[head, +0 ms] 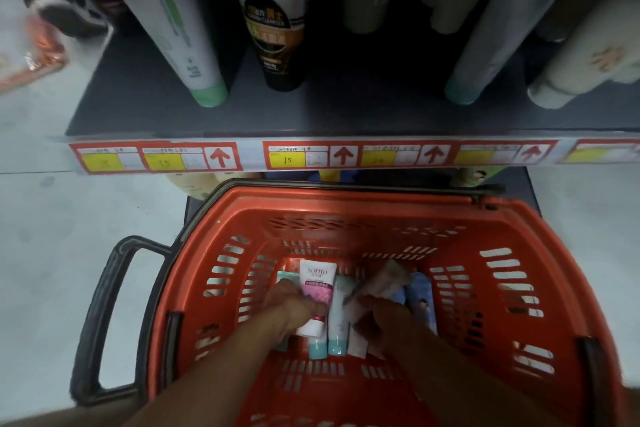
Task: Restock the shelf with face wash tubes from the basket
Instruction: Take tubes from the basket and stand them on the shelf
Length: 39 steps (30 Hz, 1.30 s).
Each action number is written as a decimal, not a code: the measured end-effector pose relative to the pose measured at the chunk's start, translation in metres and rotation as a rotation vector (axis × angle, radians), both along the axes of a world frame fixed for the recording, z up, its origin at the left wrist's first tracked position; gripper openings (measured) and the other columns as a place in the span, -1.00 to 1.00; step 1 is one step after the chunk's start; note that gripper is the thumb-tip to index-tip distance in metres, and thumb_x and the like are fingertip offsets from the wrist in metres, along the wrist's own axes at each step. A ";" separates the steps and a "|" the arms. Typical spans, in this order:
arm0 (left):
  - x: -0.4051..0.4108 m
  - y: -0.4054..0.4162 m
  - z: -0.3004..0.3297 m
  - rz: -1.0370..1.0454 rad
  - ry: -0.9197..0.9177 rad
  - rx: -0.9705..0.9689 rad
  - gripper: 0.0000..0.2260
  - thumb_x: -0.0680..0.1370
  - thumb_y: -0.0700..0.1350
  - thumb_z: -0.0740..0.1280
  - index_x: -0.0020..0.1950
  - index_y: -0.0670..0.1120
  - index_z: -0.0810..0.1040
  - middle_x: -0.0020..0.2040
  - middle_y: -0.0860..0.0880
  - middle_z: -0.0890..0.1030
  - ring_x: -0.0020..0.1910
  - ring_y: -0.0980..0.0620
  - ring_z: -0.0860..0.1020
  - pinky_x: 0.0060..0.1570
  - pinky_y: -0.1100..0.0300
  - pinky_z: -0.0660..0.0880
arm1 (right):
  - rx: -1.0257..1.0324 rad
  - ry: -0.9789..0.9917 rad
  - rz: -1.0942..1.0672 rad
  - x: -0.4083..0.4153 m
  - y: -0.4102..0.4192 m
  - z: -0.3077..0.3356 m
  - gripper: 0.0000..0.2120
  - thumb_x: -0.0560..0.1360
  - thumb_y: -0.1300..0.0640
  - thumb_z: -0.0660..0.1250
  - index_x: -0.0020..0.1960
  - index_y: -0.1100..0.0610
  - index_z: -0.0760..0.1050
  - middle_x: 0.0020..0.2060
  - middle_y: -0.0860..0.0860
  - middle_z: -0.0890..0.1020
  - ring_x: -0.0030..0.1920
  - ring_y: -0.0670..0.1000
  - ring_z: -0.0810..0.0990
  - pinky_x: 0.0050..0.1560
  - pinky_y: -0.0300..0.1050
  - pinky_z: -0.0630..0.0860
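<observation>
In the basket point(519, 288), left hand point(291, 308) grips a pink tube point(317, 288), right hand point(384, 319) a blurred one point(388, 279); light, squashy, best held mid-body.

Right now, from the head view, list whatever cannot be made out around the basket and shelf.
- Right hand: its grip on the motion-blurred pale tube is unclear.
- Tubes under the left hand in the orange plastic basket: partly covered, so their count is uncertain.
- Yellow price tags on the dark shelf: mostly too blurred to read.
- Standing shelf tubes: tops cut off by the upper edge.
</observation>
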State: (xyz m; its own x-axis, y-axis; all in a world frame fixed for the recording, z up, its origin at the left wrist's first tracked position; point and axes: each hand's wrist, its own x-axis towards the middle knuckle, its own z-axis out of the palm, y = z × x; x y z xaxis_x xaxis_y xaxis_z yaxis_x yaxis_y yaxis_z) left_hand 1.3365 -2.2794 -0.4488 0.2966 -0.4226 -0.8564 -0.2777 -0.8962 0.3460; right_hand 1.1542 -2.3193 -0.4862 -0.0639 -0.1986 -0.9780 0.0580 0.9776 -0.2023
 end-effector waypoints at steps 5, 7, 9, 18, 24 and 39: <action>-0.009 0.009 0.031 -0.006 0.017 -0.083 -0.80 0.38 -0.07 0.65 -0.11 0.00 0.67 -0.18 0.07 0.71 -0.20 0.11 0.69 -0.29 0.25 0.61 | -0.114 0.005 0.184 -0.010 0.004 0.026 -0.69 0.48 0.34 0.45 0.19 0.19 0.53 -0.05 0.22 0.67 -0.11 0.17 0.68 -0.28 -0.01 0.63; -0.012 0.012 0.042 0.022 0.020 -0.144 -0.81 0.39 -0.11 0.64 -0.06 -0.02 0.70 -0.16 0.06 0.72 -0.21 0.13 0.69 -0.24 0.27 0.64 | -0.188 0.007 0.265 -0.014 0.004 0.047 -0.69 0.48 0.36 0.45 0.17 0.18 0.51 -0.09 0.23 0.68 -0.19 0.16 0.69 -0.36 -0.07 0.60; -0.017 0.014 0.055 0.038 0.007 -0.207 -0.82 0.39 -0.12 0.64 -0.12 0.02 0.68 -0.19 0.08 0.69 -0.26 0.19 0.65 -0.35 0.36 0.58 | -0.272 0.002 0.338 -0.019 0.006 0.064 -0.73 0.48 0.38 0.44 0.13 0.18 0.51 -0.16 0.21 0.66 -0.24 0.12 0.67 -0.40 -0.11 0.57; -0.037 0.021 0.119 0.190 -0.051 -0.417 -0.56 0.20 -0.05 0.74 -0.15 -0.04 0.53 -0.11 -0.05 0.71 -0.19 0.04 0.64 -0.25 0.20 0.52 | -0.460 -0.076 0.400 -0.040 0.025 0.128 -0.72 0.37 0.34 0.50 0.07 0.32 0.61 -0.16 0.27 0.71 -0.18 0.25 0.72 -0.27 0.01 0.65; -0.049 0.020 0.181 0.153 -0.083 -0.593 -0.55 0.29 -0.10 0.71 -0.03 -0.07 0.50 -0.11 0.00 0.68 -0.20 0.11 0.63 -0.33 0.28 0.48 | -0.645 -0.129 0.428 -0.050 0.024 0.187 -0.73 0.37 0.33 0.50 0.07 0.24 0.66 -0.08 0.18 0.75 0.02 0.29 0.71 0.13 0.32 0.61; -0.060 0.005 0.334 0.069 -0.156 -1.032 -0.54 0.32 -0.07 0.69 0.05 -0.02 0.51 -0.05 0.01 0.69 -0.11 0.09 0.69 -0.16 0.20 0.66 | -1.138 -0.117 0.455 -0.069 -0.012 0.350 -0.69 0.45 0.30 0.53 0.15 0.09 0.63 -0.04 -0.03 0.76 0.01 -0.03 0.74 0.09 -0.03 0.66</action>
